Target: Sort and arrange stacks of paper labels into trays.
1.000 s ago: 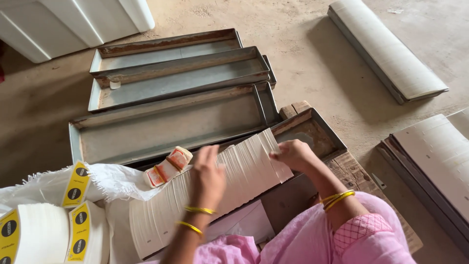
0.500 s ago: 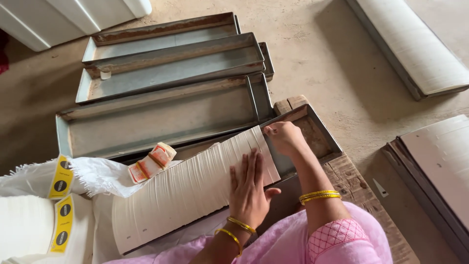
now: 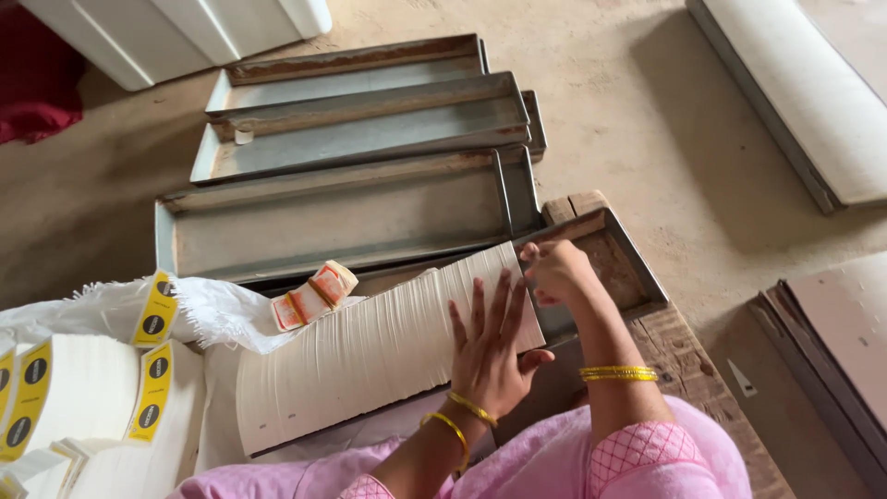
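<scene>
The long row of thin white paper sheets [image 3: 370,356], packed on edge, is laid in a long grey metal tray [image 3: 637,268] on a wooden board [image 3: 711,370]. The row's top is pressed by the left hand [image 3: 490,356], which is laid flat with fingers spread and nothing gripped. The row's right end, near the tray's right corner, is touched by the right hand [image 3: 554,270], whose fingers are curled loosely. A small bundle of orange and white labels [image 3: 314,296] is seen just beside the row's far edge. Three more grey metal trays [image 3: 360,139] are lined up behind.
</scene>
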